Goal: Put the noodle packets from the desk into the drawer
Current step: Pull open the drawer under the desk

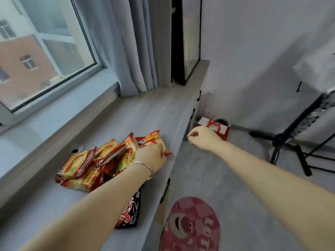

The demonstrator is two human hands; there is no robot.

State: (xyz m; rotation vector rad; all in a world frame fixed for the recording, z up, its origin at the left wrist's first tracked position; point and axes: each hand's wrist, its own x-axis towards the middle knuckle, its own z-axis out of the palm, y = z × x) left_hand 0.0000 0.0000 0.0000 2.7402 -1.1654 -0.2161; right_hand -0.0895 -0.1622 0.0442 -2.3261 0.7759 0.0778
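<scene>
Left hand [151,156] fingers grip a packet [154,142] mid-frame; right hand [204,137] curls closed, probably on a drawer handle — to open it

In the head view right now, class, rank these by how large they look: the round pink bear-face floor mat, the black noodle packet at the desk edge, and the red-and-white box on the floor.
1. Round pink bear-face floor mat
2. Black noodle packet
3. Red-and-white box

The box lies farthest from the camera and is partly hidden, so its rank is unsure.

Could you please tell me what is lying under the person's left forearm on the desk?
A dark red-and-black packet pokes out beneath the left forearm, beside the red-and-yellow noodle packets. Its upper part is covered by the arm, so anything beneath stays hidden.
</scene>
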